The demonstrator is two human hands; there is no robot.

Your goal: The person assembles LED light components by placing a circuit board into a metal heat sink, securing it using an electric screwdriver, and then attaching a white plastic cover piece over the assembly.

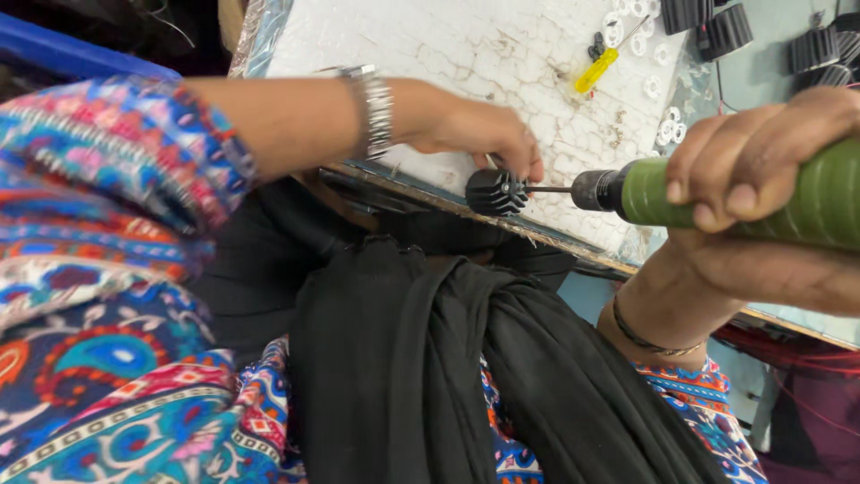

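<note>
A black finned heat sink [495,192] sits just right of the frame's centre, at the near edge of a white cracked work board [466,54]. The left hand [475,134] reaches in from the upper left and pinches the heat sink from above, fingertips pressed onto its top; a silver bracelet [378,108] circles that wrist. The bit of a green electric screwdriver [717,193] meets the heat sink's right face, its dark chuck just beside it. The right hand [770,206], at the right edge of the frame, is wrapped tight around the green barrel, with a thin dark bangle [649,339] on its wrist. Farther up the board lie a yellow-handled screwdriver [598,68] and small white rings [667,133]; more black finned heat sinks [717,27] stand in the upper right corner. A black cloth [466,358] drapes over the lap at bottom centre.
</note>
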